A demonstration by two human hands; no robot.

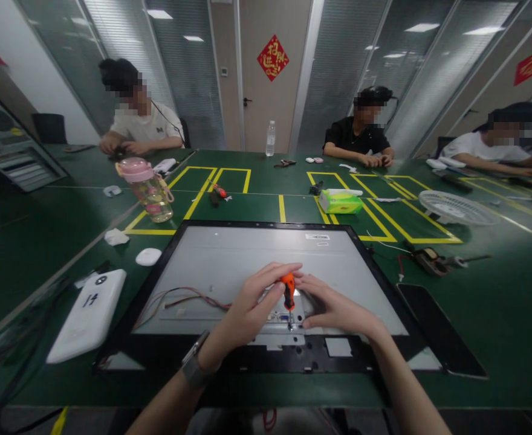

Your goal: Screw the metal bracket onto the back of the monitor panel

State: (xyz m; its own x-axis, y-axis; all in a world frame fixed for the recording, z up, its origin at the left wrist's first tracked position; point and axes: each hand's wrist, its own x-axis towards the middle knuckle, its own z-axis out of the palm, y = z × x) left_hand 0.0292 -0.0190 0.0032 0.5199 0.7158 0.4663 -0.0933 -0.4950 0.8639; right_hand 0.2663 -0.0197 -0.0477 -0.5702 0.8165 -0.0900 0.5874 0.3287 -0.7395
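Gripping a short screwdriver with an orange-and-black handle (289, 291), the left hand (251, 302) pinches it between thumb and fingers, probably to hold the metal shaft upright. The right hand (338, 307) faces it from the other side, fingers loosely curved and thumb set apart from them; whether its fingertips touch the handle I cannot tell, though this position would suit steadying it. The screwdriver stands over the near middle of a wide grey metal panel with a black frame (243, 244), its shaft pointing down just beside a small blue connector (285, 317). Whether the tip sits in a screw is too small to tell. The panel lies flat on the green table (257, 389), which likely gives it firm backing, with the connector side near the person, so both hands reach it easily. Thin red and dark wires (193, 293) lie to the left, clear of the shaft.
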